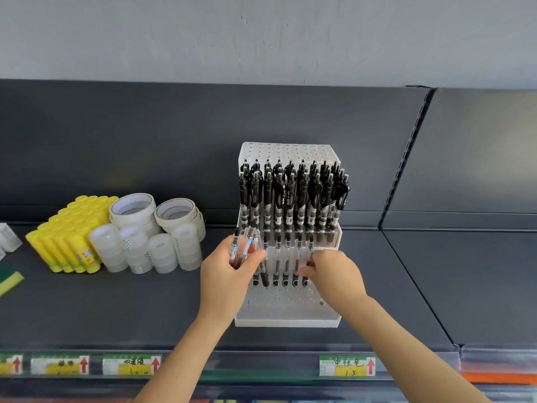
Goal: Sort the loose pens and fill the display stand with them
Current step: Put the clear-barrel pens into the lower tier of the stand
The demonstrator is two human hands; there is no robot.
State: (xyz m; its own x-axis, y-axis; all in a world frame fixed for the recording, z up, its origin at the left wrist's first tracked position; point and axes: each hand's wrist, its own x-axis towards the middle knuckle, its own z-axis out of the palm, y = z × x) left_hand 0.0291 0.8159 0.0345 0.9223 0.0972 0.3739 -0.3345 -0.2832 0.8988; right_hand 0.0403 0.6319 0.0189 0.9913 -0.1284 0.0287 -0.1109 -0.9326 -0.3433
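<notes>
Left hand (232, 271) grip closed round a bundle of clear pens (243, 246), centre frame. Right hand (332, 273) grip pinches one clear pen (311, 242) in the display stand (287, 320) lower row. Black pens (290, 199) fill the upper tier. Tape rolls (145, 234) and glue sticks (69, 237) at left on the shelf (145, 309).

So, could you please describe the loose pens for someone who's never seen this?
Find the white display stand on the dark shelf. At its left edge, the left hand grips a few clear pens; unlike their neighbours, they sit in no hole.
</notes>
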